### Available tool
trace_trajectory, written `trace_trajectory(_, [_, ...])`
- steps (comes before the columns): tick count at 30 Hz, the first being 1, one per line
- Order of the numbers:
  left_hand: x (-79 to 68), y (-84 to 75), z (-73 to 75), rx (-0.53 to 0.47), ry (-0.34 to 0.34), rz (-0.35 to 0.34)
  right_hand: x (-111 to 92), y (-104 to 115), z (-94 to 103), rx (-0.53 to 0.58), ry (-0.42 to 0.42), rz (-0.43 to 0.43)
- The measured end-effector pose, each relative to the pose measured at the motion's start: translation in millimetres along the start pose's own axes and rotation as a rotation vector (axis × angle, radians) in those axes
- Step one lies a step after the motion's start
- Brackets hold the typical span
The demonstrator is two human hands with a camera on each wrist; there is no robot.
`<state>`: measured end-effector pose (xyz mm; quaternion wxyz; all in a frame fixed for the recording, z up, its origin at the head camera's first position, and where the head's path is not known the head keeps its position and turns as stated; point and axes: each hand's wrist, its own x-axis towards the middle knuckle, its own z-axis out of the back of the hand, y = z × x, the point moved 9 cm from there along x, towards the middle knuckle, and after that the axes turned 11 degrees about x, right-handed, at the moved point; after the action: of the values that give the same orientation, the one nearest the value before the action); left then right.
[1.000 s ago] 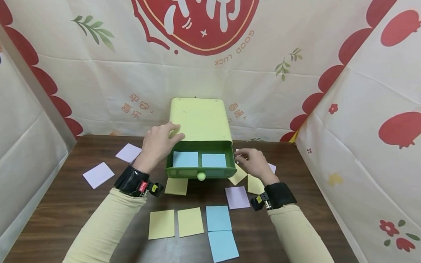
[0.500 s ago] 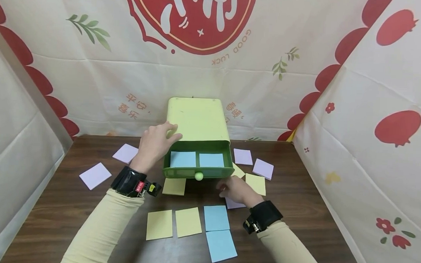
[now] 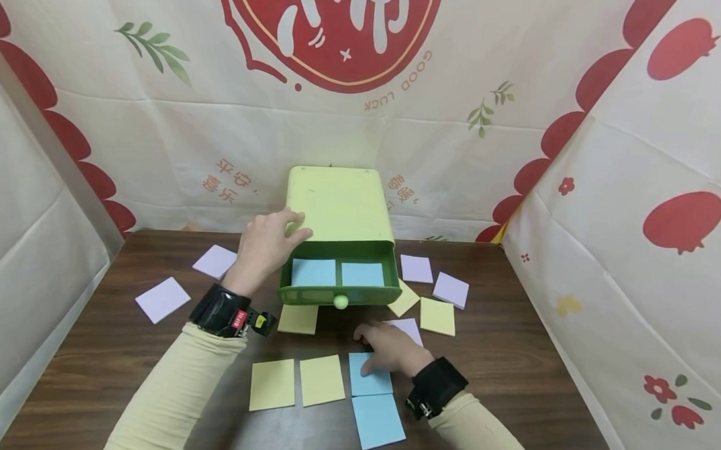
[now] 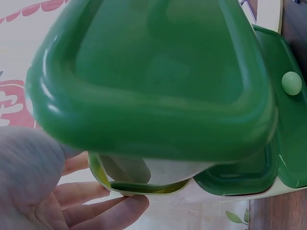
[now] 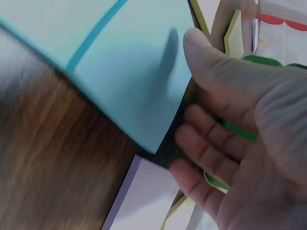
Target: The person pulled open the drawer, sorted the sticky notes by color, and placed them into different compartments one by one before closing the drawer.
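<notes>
I have the left hand (image 3: pixel 264 245) at the left edge of the box (image 3: pixel 340 204), thumb and fingers spread apart and closed round nothing; I can't tell how firmly the fingertips bear on it. The green drawer (image 3: pixel 310 295) under the pale top stands pulled out, its round knob (image 3: pixel 340 302) facing me. A divider splits it into 2 compartments, with 1 light blue block of sticky notes (image 3: pixel 314 273) showing in each.

My right hand (image 3: pixel 394 349) is low over the table (image 3: pixel 94 348), thumb above the farther blue block (image 3: pixel 375 384). From the right wrist I see a wide gap between thumb and loosely bent fingers, so nothing is pinched. The nearer blue block (image 3: pixel 380 421) meets the farther block's front edge, with 2 yellow blocks (image 3: pixel 273 385) to their left. A purple block (image 3: pixel 409 329) lies just beyond the right hand, partly covered by it.
</notes>
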<state>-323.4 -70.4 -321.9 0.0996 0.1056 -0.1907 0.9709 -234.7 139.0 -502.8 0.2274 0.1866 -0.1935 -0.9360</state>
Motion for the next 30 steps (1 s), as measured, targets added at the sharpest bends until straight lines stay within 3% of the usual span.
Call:
trace_trajectory(18, [-1.5, 0.3, 0.3, -0.006, -0.019, 0.006, 3, 7, -10.0, -0.098, 0.038, -0.023])
trace_trajectory(30, [-2.0, 0.3, 0.3, -0.003, -0.028, 0.007, 5, 1, -16.6, -0.073, 0.089, -0.061])
